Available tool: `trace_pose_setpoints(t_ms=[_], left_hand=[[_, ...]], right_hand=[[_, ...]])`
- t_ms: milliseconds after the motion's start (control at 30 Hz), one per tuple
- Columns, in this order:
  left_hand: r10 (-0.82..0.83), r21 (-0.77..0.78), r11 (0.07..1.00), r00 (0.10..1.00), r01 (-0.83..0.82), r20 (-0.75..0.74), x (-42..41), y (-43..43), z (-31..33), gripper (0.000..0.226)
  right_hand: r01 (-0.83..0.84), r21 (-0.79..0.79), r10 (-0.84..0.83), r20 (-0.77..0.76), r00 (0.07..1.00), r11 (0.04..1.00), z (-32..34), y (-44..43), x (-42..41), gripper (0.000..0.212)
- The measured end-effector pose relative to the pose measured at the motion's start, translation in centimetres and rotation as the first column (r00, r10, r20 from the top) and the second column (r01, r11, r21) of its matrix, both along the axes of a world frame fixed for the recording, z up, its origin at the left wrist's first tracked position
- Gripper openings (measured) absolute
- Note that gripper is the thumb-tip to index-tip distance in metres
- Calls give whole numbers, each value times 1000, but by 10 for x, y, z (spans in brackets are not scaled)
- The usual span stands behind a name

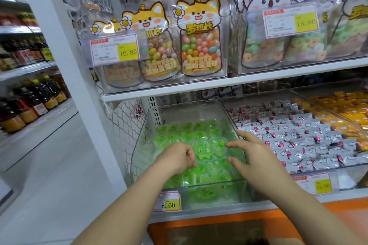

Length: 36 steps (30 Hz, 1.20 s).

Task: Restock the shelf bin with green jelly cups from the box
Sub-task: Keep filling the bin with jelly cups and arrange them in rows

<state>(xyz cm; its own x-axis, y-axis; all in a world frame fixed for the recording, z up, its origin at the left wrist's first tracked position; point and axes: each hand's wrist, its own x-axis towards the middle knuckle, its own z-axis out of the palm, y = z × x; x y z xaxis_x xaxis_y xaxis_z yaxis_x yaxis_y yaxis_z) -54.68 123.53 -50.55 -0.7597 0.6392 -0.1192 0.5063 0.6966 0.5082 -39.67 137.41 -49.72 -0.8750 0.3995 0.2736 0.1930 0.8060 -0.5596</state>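
Both hands are over the clear bin (pixel 235 117) right now, and the green jelly cups (pixel 201 145) are piled in it, sitting right under and between the fingertips. Left hand (pixel 176 158) has its fingers curled down and loosely bunched on top of the pile, can't honestly tell if there's a cup pinched in there or if it's just patting them flat. Right hand (pixel 252 152) is spread wide, fingers apart, nothing held, tips hovering just past the cups at the right wall. The box itself isn't visible, maybe that brownish thing at the very bottom edge but I wouldn't swear to it. Handling wise I'd guess these are light little things with thin plastic shells and a foil lid, a bit slick, squashy if you squeeze the sides too hard, so scoop a few at once or take one by the rim rather than the belly. As for which way they point, it's a jumble: most near the fingers lie lid up with the printed lids facing the camera, some tipped on edge toward the front wall, no shared direction, and they look roundish so no real long axis to line up
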Motion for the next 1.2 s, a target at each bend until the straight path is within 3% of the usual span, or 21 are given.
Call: trace_pose_setpoints(t_ms=[100,167,267,367,433,633,900,1067,1200], left_hand=[[12,70,997,1000,-12,-11,4,-5,9,23],[103,271,953,985,-138,137,2,-18,13,17],[171,538,681,822,-497,543,-1,-36,12,7],[168,521,414,625,-746,762,-7,-36,-2,9],[193,480,328,555,-814,809,-9,-28,-10,15],[369,431,361,551,-827,748,-22,-18,-19,20],[384,410,472,601,-780,701,-28,-20,-26,20],[448,374,690,772,-620,451,-26,-19,-28,24],[417,220,849,865,-481,280,-18,-21,-16,37]], right_hand=[[-2,-12,3,9,1000,1000,1,1,1,34],[-4,-21,4,12,1000,1000,1,2,1,34],[-8,-23,8,8,1000,1000,0,2,1,34],[-6,-28,6,3,1000,1000,0,2,1,33],[-6,-30,6,-2,1000,1000,0,1,1,32],[-18,-34,18,2,1000,999,0,1,4,33],[-15,-22,16,17,1000,1000,1,4,5,33],[-7,-11,8,28,1000,1000,2,3,5,33],[-6,-5,6,16,1000,1000,2,2,5,33]])
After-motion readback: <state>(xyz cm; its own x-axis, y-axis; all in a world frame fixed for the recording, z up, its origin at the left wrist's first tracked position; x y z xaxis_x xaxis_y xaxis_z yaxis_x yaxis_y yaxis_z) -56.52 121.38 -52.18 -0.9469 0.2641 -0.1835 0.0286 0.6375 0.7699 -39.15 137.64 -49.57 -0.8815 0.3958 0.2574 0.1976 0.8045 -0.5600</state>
